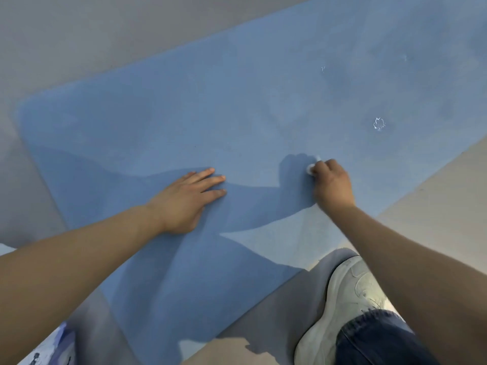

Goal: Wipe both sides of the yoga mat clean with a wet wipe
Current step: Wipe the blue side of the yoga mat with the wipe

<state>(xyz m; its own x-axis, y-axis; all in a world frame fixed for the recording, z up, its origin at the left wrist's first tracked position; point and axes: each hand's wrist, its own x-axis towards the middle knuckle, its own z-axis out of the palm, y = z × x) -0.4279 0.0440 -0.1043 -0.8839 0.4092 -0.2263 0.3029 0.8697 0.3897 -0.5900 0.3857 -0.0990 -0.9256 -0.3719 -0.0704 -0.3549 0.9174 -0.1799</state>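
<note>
A blue yoga mat lies flat on the floor and fills most of the head view. My left hand rests palm down on the mat with its fingers spread. To its right, my right hand is closed around a crumpled white wet wipe and presses it onto the mat. Only a small part of the wipe shows past my fingers. A small white smudge and fainter marks sit on the mat further right.
Grey floor surrounds the mat. My white sneaker and a dark denim trouser leg stand just off the mat's near edge at the lower right. A white and blue object peeks in at the bottom left corner.
</note>
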